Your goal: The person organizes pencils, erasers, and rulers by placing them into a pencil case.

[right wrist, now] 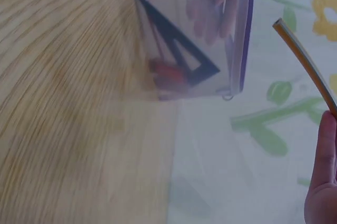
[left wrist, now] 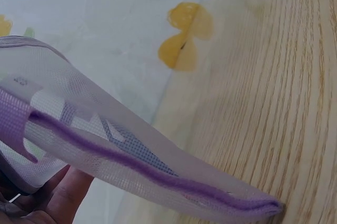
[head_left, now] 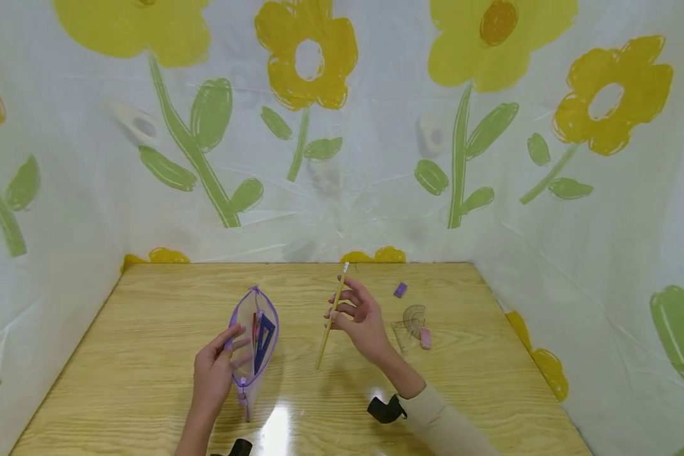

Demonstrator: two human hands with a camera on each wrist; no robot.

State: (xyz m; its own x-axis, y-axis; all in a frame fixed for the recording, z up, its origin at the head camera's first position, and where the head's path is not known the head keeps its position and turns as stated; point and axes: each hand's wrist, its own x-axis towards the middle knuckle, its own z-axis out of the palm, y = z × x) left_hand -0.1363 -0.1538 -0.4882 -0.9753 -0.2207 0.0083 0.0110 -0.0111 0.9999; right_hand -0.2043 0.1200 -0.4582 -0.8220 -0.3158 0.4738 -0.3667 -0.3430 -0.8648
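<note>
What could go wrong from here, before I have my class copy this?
The yellow pencil might slip, since only the thumb and fingers of the right hand hold it above the table.

The mesh zip pouch gapes open in the left hand, so tipping it could spill the blue set square.

The clear protractor barely stands out against the wood near the pink eraser and may be overlooked.

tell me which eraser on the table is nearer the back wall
The purple eraser, lying by itself; the pink eraser lies farther from the wall, beside the protractor.
</note>
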